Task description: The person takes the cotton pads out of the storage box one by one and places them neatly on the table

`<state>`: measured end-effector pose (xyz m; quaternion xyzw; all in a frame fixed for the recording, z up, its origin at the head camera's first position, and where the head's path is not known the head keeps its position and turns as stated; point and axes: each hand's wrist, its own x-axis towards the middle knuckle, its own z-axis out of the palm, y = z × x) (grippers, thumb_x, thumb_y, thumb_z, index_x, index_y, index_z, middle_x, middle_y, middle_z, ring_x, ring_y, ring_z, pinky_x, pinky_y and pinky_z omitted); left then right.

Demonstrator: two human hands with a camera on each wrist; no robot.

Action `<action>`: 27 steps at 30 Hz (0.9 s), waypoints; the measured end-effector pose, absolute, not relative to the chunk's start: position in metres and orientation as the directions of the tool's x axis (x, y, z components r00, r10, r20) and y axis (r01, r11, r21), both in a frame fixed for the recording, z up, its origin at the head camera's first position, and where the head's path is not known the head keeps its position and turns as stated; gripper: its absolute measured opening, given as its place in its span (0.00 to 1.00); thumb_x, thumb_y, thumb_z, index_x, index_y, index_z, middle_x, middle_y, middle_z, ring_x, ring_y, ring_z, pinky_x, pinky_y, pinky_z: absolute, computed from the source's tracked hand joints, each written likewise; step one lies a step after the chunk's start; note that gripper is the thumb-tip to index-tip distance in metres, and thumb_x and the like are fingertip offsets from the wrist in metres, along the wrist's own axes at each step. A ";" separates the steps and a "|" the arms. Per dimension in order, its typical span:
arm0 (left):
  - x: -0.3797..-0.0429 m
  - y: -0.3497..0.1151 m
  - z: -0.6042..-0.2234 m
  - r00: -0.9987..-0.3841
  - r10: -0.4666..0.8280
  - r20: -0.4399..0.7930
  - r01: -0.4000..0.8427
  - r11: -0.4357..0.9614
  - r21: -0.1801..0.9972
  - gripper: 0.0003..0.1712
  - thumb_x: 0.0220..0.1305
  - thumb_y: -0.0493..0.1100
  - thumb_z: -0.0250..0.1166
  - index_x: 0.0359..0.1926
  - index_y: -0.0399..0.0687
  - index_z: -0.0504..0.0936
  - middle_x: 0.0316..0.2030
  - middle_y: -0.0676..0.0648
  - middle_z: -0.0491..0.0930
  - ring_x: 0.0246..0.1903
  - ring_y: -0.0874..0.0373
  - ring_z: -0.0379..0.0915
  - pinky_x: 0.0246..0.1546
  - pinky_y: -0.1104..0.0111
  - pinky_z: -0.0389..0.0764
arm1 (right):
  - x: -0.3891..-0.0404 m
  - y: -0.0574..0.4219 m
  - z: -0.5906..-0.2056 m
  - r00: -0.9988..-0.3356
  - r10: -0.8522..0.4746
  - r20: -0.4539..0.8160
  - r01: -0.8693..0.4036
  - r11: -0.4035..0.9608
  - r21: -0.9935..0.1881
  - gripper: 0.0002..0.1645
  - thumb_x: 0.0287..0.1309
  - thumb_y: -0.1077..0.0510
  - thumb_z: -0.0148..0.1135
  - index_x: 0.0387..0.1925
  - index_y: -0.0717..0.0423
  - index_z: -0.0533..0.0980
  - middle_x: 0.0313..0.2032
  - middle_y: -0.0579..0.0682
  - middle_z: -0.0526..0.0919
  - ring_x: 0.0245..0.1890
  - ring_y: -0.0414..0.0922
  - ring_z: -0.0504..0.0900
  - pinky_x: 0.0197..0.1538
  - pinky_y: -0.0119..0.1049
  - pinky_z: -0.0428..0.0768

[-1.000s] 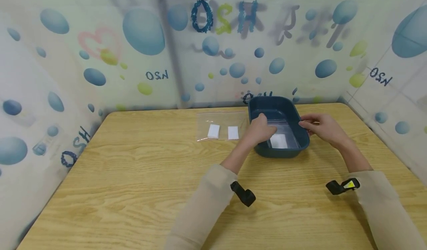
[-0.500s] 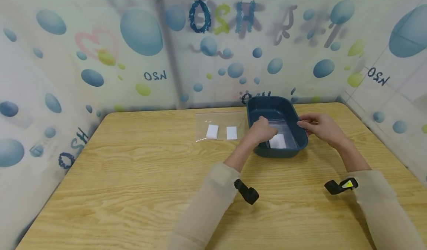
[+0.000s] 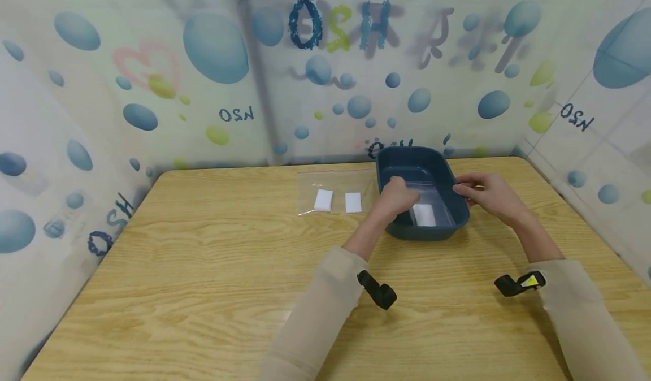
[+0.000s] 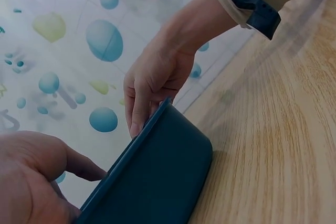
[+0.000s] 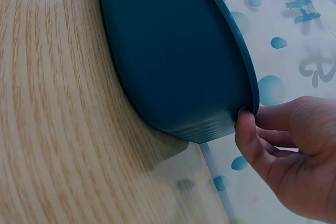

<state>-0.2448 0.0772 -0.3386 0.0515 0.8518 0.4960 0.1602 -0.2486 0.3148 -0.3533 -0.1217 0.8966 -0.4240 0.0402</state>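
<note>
A dark blue plastic basin point(image 3: 427, 233) stands at the back right of the table. My right hand point(image 3: 490, 194) pinches its right rim; in the right wrist view the thumb point(image 5: 247, 129) is against the outer wall. Over the left side reaches my left hand point(image 3: 396, 199), with its fingertips hidden down inside; whether they grip anything I cannot tell. In the left wrist view the left thumb point(image 4: 84, 166) points across the rim. A clear zip bag point(image 3: 443, 211) with a white rectangular piece point(image 3: 424, 215) lies on the basin's floor, beside the left hand.
Left of the basin, another clear zip bag point(image 3: 307, 186) lies flat with two white pieces point(image 3: 323, 200) in it. The wooden table point(image 3: 218, 273) runs back to a wall covering point(image 3: 203, 138) printed with bubbles.
My left hand has shifted slightly left inside the basin, uncovering a little more of the bag there. The right hand keeps its place on the rim.
</note>
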 end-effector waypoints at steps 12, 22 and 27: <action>-0.244 0.079 -0.343 -0.965 0.222 -0.141 0.004 0.550 0.835 0.12 0.70 0.33 0.55 0.52 0.33 0.73 0.40 0.42 0.72 0.24 0.56 0.62 0.24 0.68 0.67 | -0.248 0.313 -0.353 -0.970 -0.239 0.037 -0.181 0.616 -0.766 0.28 0.75 0.54 0.55 0.63 0.76 0.69 0.51 0.69 0.78 0.34 0.36 0.80 0.39 0.35 0.84; -0.242 0.087 -0.349 -0.984 0.171 -0.052 0.062 0.599 0.798 0.09 0.70 0.37 0.60 0.49 0.41 0.76 0.36 0.47 0.78 0.27 0.58 0.70 0.28 0.70 0.73 | -0.249 0.314 -0.353 -0.971 -0.237 0.025 -0.173 0.628 -0.759 0.28 0.76 0.56 0.54 0.63 0.77 0.68 0.52 0.70 0.78 0.34 0.36 0.80 0.39 0.34 0.84; -0.240 0.091 -0.351 -0.990 0.139 0.020 0.097 0.576 0.811 0.11 0.71 0.37 0.61 0.52 0.42 0.80 0.37 0.46 0.85 0.25 0.61 0.75 0.27 0.71 0.75 | -0.249 0.315 -0.354 -0.971 -0.239 0.029 -0.177 0.623 -0.762 0.27 0.76 0.57 0.54 0.63 0.77 0.68 0.51 0.70 0.78 0.33 0.36 0.80 0.38 0.34 0.83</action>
